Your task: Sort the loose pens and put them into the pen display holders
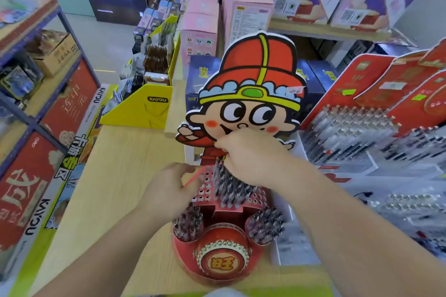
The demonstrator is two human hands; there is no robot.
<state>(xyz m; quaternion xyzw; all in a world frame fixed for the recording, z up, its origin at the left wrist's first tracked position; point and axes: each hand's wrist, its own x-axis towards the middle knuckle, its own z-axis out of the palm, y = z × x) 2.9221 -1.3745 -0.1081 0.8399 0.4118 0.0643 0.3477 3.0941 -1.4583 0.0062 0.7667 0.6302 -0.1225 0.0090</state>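
The pens [231, 188] stand packed upright in a red cardboard pen display holder [224, 263] on the pale wooden worktop [115, 176]. A dense cluster fills the right part of its perforated tier [202, 188], and two smaller bunches sit in the left cup [188, 224] and the right cup [265, 224] at the front. The empty holes on the tier's left side suggest there are slots yet to fill.

The right hand [248, 154] is over the top of the central cluster, its fingers curled tightly round the upper ends of some pens. How many, I cannot tell. The left hand [169, 190] holds nothing; its fingers are loosely extended, and the tips reach the left edge of the tier, seemingly to steady it.

The pens look slim, rigid and light, with smooth barrels that are likely to slip when bunched. A pinch near the cap end, one or a few at a time, should give the best aim into a hole. The holder is probably the delicate part: thin card that may flex or tip under a downward push, with the tall cartoon backboard [253, 94] adding top weight. Bracing it low on the tier's edge seems wise, and each pen wants to go in straight rather than at an angle
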